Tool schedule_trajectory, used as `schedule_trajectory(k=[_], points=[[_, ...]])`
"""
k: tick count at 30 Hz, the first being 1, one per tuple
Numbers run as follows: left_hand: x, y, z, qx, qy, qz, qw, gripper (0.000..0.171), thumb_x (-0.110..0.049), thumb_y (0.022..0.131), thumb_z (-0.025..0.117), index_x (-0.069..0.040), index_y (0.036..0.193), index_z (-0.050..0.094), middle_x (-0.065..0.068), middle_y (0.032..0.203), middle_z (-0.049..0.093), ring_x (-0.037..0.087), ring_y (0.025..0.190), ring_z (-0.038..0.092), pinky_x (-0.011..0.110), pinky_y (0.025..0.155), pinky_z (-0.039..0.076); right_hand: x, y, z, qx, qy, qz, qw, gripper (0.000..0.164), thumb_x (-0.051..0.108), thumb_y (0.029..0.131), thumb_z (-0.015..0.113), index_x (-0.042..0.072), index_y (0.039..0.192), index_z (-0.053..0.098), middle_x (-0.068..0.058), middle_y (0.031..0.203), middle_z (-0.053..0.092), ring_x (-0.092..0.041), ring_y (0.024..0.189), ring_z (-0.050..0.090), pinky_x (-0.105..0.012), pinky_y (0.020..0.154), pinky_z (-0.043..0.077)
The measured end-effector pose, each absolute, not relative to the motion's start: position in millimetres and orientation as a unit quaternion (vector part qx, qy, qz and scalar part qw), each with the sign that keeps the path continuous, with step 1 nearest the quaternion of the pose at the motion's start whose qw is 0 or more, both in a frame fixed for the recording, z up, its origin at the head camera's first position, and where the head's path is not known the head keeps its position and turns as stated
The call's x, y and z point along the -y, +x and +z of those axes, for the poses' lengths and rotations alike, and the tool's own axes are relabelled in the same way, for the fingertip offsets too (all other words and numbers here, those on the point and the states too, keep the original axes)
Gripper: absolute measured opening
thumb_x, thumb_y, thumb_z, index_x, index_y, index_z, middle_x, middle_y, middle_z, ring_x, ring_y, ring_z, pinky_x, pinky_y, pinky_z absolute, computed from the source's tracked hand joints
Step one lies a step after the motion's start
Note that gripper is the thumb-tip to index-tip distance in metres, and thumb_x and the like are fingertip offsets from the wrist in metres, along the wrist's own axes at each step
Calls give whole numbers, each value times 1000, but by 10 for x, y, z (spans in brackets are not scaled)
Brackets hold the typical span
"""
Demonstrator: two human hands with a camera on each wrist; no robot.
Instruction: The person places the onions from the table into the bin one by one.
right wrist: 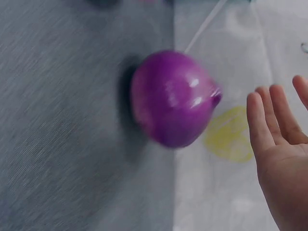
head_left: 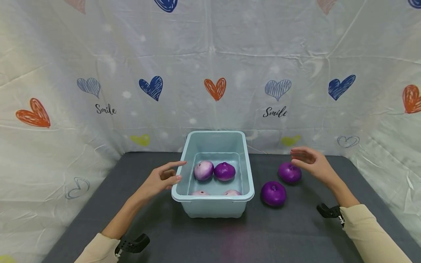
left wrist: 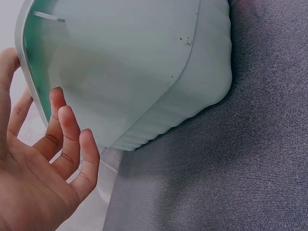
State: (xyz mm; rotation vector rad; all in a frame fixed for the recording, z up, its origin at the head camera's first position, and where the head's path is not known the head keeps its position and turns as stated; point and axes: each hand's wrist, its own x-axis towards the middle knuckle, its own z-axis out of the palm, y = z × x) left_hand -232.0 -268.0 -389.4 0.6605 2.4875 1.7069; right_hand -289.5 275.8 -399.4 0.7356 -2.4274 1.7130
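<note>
A light blue plastic bin [head_left: 213, 209] stands on the table with several onions inside. Toward its middle a pale purple onion [head_left: 203, 170] lies against a deep purple onion [head_left: 225, 172]; the front wall partly hides two paler ones. My left hand [head_left: 160, 180] is at the bin's left rim, fingers loosely bent and the index finger reaching over the edge. To the right of the bin, my right hand [head_left: 311, 163] hovers beside and just above a purple onion [right wrist: 171, 98], fingers extended and holding nothing. Another purple onion [head_left: 273, 194] sits nearer me, close to the bin.
Dark grey cloth [head_left: 158, 233] covers the table. A pale curtain [head_left: 210, 44] printed with hearts hangs right behind the table's back edge and along both sides. Black bands [head_left: 133, 244] are on both wrists.
</note>
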Motion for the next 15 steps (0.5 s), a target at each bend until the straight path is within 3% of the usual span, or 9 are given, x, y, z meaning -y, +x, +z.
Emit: schedule_trajectory(k=[6,10,12,15], points=[[2678,-2304,-3881,-801,210,559,36,50,-16,102,65,-14,151,52,18,93,61,22,85,58,42,77,54,-2871,-2875,-4150,813,209,542,37,54,17,100,69,3,148,48,-18,146,49,-37,134,46,-21,95,45],[2676,-2297,-3880,-802,207,559,39,51,-16,102,65,-15,151,51,19,96,62,23,88,59,44,79,54,-2917,-2896,-4259,815,208,540,15,65,14,99,71,0,153,38,-27,151,39,-46,137,39,-19,95,44],[2675,-2297,-3881,-802,208,559,39,51,-16,102,64,-15,151,51,19,98,63,24,90,59,45,80,54,-2935,-2915,-4314,815,214,538,5,70,10,98,71,-2,155,34,-31,152,35,-49,138,36,-22,98,44],[2674,-2297,-3880,-802,208,559,40,50,-17,102,64,-15,151,51,19,101,64,26,92,60,44,80,54,-2955,-2941,-4385,820,216,531,-5,74,8,96,73,-4,155,30,-33,154,30,-51,139,32,-38,104,42]])
